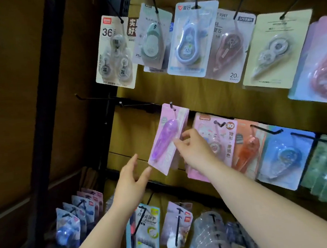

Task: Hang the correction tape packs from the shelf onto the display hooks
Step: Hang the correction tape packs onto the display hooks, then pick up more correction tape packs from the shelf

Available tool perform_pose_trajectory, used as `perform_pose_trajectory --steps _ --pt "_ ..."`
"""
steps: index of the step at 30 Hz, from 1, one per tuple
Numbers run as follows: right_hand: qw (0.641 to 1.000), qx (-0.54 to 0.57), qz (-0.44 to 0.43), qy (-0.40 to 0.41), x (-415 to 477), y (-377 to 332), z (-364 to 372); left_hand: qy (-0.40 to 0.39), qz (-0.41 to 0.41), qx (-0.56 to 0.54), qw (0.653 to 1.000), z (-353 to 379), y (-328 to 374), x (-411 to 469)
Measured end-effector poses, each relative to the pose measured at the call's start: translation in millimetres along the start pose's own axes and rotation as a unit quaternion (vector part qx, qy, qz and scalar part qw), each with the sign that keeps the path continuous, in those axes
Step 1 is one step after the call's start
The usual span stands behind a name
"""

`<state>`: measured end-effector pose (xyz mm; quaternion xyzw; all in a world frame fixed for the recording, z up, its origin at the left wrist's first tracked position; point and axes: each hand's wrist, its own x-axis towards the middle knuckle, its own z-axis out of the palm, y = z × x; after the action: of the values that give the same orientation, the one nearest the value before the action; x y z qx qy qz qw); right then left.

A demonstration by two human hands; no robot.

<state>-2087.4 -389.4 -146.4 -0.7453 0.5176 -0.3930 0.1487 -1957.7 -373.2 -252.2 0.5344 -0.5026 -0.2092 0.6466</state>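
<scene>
Fingers (pixel 188 134) of the right hand (pixel 195 150) are curled and pinch the right edge of a correction tape pack (pixel 167 143), thumb at the front of the card and the other fingertips behind it. The forearm reaches in from the lower right, wrist bent a little toward the pack. The left hand (pixel 130 179) is held out flat and relaxed below and to the left, gripping nothing. One of its fingertips is touching or just short of the pack's lower corner; which cannot be told. The pack is a pale pink card with a long, translucent purple dispenser under a clear blister. It hangs tilted, lower end swung out to the left, its top at the tip of a black display hook (pixel 171 104) in the middle row of the rack. Just beside it on the right hangs a pink pack marked 30 (pixel 222 138), partly hidden by the right hand
</scene>
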Motion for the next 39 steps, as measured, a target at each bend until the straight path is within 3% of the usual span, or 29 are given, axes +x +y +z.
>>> perform_pose_trajectory --steps 5,12,18,24,29,33,39 --pt "0.998 -0.036 -0.041 -0.013 -58 16 -13 -0.024 0.019 -0.002 1.000 -5 6 -63" --pt "0.982 -0.125 -0.012 -0.144 -160 88 -29 -0.192 0.033 0.003 0.981 30 1 -169" --pt "0.964 -0.138 0.122 -0.191 -238 192 -44 -0.296 -0.050 0.045 0.953 85 -49 -243" --pt "0.947 -0.075 0.275 -0.148 -296 302 -55 -0.384 -0.176 0.083 0.902 137 -109 -304" --pt "0.902 -0.057 0.412 -0.112 -332 379 -51 -0.444 -0.268 0.097 0.850 190 -170 -336" --pt "0.865 -0.074 0.487 -0.096 -359 429 -37 -0.467 -0.302 0.114 0.823 246 -205 -363" --pt "0.818 -0.053 0.573 -0.001 -394 485 -25 -0.445 -0.354 0.173 0.804 300 -249 -398"
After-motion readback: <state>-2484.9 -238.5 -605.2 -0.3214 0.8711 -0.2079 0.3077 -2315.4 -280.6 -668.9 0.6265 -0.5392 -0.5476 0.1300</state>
